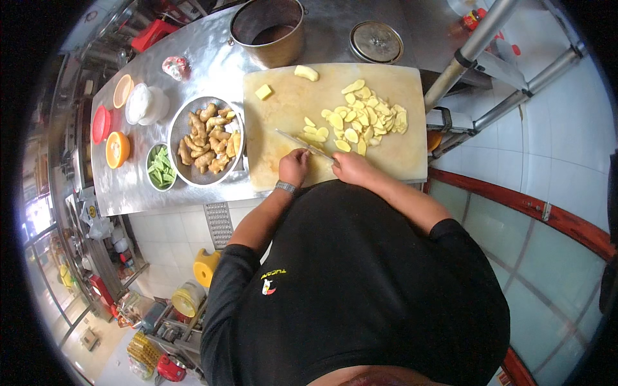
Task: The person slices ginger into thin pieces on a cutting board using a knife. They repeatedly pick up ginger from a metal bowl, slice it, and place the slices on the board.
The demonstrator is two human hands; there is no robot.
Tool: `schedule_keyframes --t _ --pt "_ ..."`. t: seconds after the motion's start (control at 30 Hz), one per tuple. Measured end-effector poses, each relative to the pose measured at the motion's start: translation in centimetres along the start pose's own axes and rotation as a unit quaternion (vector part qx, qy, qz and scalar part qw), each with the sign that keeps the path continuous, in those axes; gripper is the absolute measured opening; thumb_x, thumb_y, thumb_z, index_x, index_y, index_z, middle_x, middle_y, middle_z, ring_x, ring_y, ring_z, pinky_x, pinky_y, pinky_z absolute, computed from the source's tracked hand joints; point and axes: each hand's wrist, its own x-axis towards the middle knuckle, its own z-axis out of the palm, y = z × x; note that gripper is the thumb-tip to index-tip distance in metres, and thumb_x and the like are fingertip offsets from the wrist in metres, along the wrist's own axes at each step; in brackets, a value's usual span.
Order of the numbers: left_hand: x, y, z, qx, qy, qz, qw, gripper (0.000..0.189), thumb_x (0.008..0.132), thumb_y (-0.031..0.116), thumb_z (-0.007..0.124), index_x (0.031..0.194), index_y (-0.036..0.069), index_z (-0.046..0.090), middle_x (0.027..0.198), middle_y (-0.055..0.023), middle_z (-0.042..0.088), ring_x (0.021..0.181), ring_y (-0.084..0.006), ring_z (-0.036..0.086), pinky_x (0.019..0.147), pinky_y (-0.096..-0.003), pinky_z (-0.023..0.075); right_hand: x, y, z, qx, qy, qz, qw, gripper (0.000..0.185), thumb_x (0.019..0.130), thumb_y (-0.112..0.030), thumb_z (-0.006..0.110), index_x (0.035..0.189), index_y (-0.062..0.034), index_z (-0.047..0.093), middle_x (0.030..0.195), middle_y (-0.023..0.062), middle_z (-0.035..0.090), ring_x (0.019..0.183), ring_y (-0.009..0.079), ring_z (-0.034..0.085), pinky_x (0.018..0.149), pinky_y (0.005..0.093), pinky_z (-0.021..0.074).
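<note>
My right hand (355, 168) grips the handle of a kitchen knife (297, 140), its blade pointing up and left across a pale cutting board (270, 111). My left hand (293, 168), with a metal watch band at the wrist, has its fingers curled close to the blade on a small piece of ginger, mostly hidden by the fingers. Just beyond the blade lie a few fresh ginger slices (316, 134). A larger spread of sliced ginger (369, 118) covers the board's right half. A peeled ginger piece (306, 73) and a squared ginger chunk (263, 92) rest near the far edge.
Left of the board stands a mesh colander (179, 170) of unpeeled ginger, beside a bowl of cut green vegetables (161, 169). Farther left are an orange bowl (117, 150) and a red bowl (101, 124). A metal pot (277, 50) and a round lid (376, 42) sit behind the board.
</note>
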Motion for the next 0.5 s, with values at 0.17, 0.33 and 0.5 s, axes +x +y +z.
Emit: schedule_keyframes --t 0.17,0.33,0.5 --pt "0.1 -1.4 1.0 -0.077 -0.042 -0.184 0.979 0.026 0.088 0.023 0.068 0.092 -0.002 0.072 0.075 -0.0156 0.070 0.059 -0.0225 0.065 0.058 -0.0347 0.0508 -0.2 0.1 0.3 0.017 0.018 -0.014 1.000 0.018 0.083 -0.021 0.058 0.086 -0.0029 0.059 0.075 0.0221 0.064 0.074 0.0413 0.064 0.068 0.0513 0.0507" --pt "0.5 0.3 0.3 -0.229 -0.078 -0.295 0.924 0.025 0.092 0.021 0.064 0.088 -0.003 0.072 0.070 -0.0072 0.069 0.053 -0.0122 0.058 0.051 -0.0289 0.0477 -0.3 0.1 0.1 0.010 0.017 -0.018 1.000 0.018 0.083 -0.020 0.058 0.086 -0.0030 0.059 0.074 0.0222 0.064 0.073 0.0418 0.064 0.068 0.0512 0.0509" --pt "0.6 -0.5 0.8 -0.259 -0.068 -0.306 0.914 0.025 0.094 0.019 0.062 0.087 -0.003 0.071 0.071 -0.0058 0.068 0.054 -0.0109 0.057 0.050 -0.0260 0.0465 -0.2 -0.1 0.0 0.011 0.016 -0.018 1.000 0.018 0.083 -0.020 0.059 0.085 -0.0025 0.059 0.074 0.0221 0.064 0.073 0.0416 0.064 0.068 0.0509 0.0509"
